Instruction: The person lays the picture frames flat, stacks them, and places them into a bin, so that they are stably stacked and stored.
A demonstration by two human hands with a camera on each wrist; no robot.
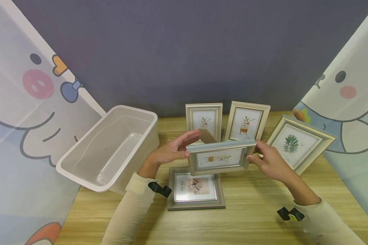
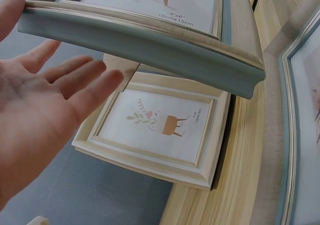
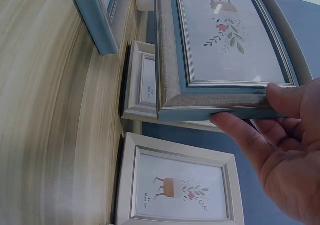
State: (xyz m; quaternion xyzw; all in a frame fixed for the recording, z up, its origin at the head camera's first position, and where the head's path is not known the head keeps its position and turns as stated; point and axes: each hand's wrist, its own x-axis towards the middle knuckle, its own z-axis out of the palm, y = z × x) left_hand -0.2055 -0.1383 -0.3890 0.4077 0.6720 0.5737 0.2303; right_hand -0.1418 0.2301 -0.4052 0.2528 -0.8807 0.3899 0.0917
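My right hand [image 1: 268, 161] pinches one short end of a blue-edged picture frame [image 1: 220, 159], its thumb on the front. The frame is held sideways above the table, its plant picture turned on its side. My left hand [image 1: 171, 149] is at the other end, fingers extended behind the frame and thumb by its edge; whether the thumb touches is unclear. A brown flap [image 1: 207, 136] sticks out behind the held frame. Below lies another picture frame [image 1: 196, 204], flat on the table, with a pink flower picture.
Two pale frames stand at the back, a left one [image 1: 204, 106] and a right one [image 1: 263, 117]. A leaf-picture frame [image 1: 306, 136] leans at the right. A deep white bin [image 1: 135, 153] stands left on the wooden table [image 1: 251, 217], before a dark wall [image 1: 184, 51].
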